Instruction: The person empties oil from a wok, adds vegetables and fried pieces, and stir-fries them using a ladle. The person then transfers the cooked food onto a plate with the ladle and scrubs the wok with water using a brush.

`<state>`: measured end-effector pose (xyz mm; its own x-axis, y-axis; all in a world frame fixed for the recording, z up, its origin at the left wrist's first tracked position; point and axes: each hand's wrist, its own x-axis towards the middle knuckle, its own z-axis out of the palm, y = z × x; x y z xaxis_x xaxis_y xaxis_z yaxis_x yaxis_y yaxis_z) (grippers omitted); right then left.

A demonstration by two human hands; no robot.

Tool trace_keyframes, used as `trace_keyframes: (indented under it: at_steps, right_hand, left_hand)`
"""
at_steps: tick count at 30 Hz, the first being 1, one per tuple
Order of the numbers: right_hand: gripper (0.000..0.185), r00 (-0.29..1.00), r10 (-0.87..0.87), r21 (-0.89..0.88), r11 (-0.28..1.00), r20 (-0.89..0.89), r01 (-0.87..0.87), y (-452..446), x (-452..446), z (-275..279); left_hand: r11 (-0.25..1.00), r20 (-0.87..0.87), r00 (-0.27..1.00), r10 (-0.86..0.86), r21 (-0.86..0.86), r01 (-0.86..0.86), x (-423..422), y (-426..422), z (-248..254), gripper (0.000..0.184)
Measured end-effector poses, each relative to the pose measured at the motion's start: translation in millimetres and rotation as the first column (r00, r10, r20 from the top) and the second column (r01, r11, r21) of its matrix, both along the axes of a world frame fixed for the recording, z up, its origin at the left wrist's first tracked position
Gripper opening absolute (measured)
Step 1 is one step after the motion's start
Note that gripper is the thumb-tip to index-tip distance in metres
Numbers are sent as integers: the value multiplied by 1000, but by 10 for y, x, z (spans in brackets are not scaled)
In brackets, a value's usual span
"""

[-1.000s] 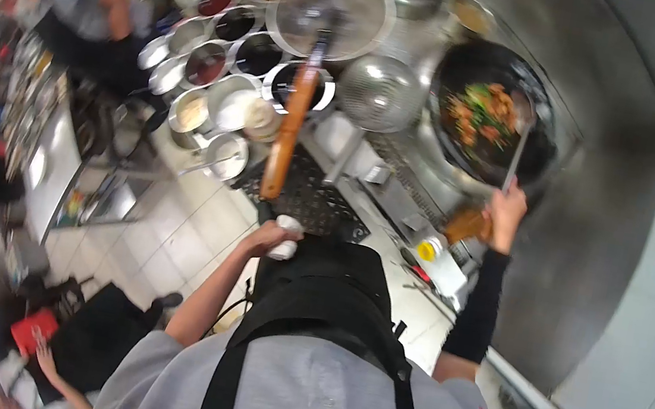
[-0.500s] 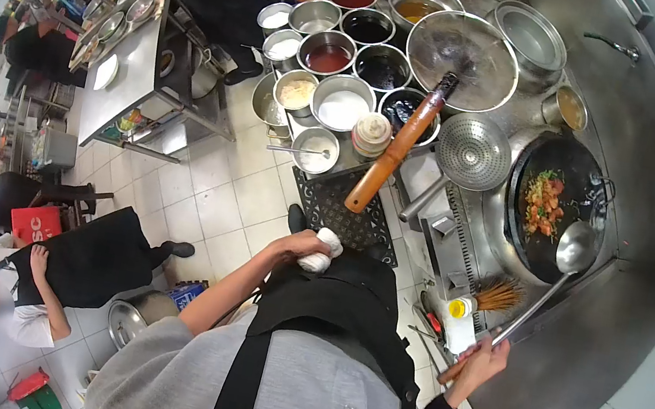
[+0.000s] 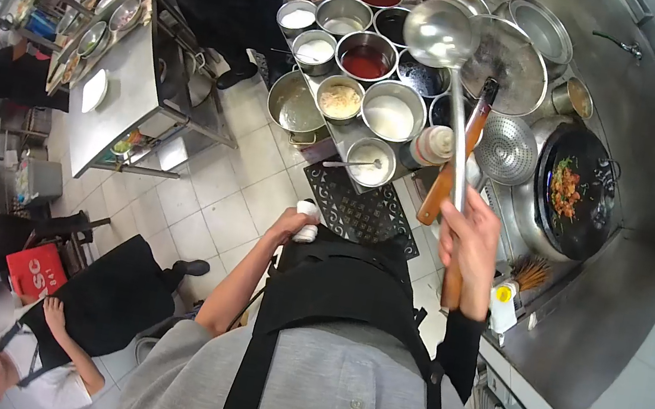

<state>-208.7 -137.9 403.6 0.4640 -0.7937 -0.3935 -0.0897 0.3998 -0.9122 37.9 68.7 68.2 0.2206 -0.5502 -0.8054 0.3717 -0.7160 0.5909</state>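
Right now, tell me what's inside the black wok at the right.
The black wok holds a small heap of food, orange-brown pieces with bits of green. The wok's surface directly under the food is covered and can't be seen.

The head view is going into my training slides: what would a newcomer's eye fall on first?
Probably the big shiny ladle in the right hand, its bowl showing in front of the crowded metal pots at upper centre. Next, likely the dark wok at the right, with orange and green food in it. The white cloth in the left hand, near the middle, may come third.
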Motion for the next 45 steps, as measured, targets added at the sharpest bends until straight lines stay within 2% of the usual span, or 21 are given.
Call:
trace_keyframes:
  at_steps: [2,4,6,7,11,13,15,20,25,28,30,31,32,33,36,38,39,41,42,44,45]
  right_hand:
    - [51,988,38,-126,990,-148,-57,-18,453,-306]
    - [52,940,84,-218,962,-331,-163,-56,788,-598]
    - [48,905,107,-279,930,-413,-238,-61,1056,-742]
    - [40,902,65,-287,936,-427,-203,-31,1180,-801]
    - [38,873,109,-253,934,-475,-254,-21,1409,-913]
    - [38,890,92,-220,953,-446,-208,26,1479,-931]
    - [37,904,80,-163,973,-421,-162,24,1521,-964]
    - [33,977,53,-5,998,-209,-55,23,1506,-1000]
    - [29,997,-80,94,992,3,79,111,1345,-798]
    - [34,987,-116,142,985,107,100,110,1159,-637]
    - [35,978,-118,171,981,173,89,79,1005,-554]
    - [23,962,-158,227,968,222,106,46,897,-593]
    - [24,926,-212,297,948,312,117,29,807,-548]
    - [24,877,-270,361,925,398,121,11,709,-454]
    - [35,728,-379,464,881,571,94,-58,245,-255]
    - [39,642,-439,503,859,629,94,-143,-147,-152]
    - [48,644,-433,468,874,631,128,-200,-387,-138]
    - [44,629,-455,440,877,630,194,-361,-942,-109]
    - [42,622,-462,426,878,632,219,-461,-1236,-85]
    - [37,785,-479,290,875,393,388,-684,-1837,-13]
    - [38,872,-432,137,902,229,410,-845,-2211,-116]
  left_hand:
    - [999,19,999,43,6,-43,317,189,-402,31]
    - [994,35,994,101,48,-103,562,324,-320,33]
    - [983,78,991,104,145,-115,824,578,-644,34]
    - [981,96,989,112,146,-126,938,716,-721,37]
    - [975,142,985,99,184,-124,1303,1253,-1065,32]
    - [969,117,992,56,232,-83,1424,1464,-1241,31]
    - [955,107,989,104,268,-129,1433,1556,-1226,28]
    - [942,70,988,137,298,-152,1448,1561,-1164,29]
    - [950,83,996,37,306,-61,1396,1149,-866,35]
    - [977,39,998,-40,211,31,1429,872,-854,36]
    - [976,58,988,-144,172,132,1437,635,-669,34]
    - [967,51,977,-207,164,196,1452,507,-592,34]
    - [953,46,962,-269,155,260,1454,385,-474,34]
    - [928,55,934,-353,147,342,1435,231,-184,33]
    - [899,-112,897,-428,50,435,1292,-175,852,36]
    - [939,-254,904,-344,-77,336,953,-476,1800,46]
    - [932,-246,901,-358,-159,327,824,-574,2009,51]
    - [893,-216,889,-404,-303,332,488,-817,2461,65]
    - [882,-236,895,-378,-385,271,188,-966,2762,76]
    - [871,-198,929,-312,-450,197,-370,-1243,3061,83]
    - [850,-217,914,-343,-486,204,-699,-1424,3235,84]
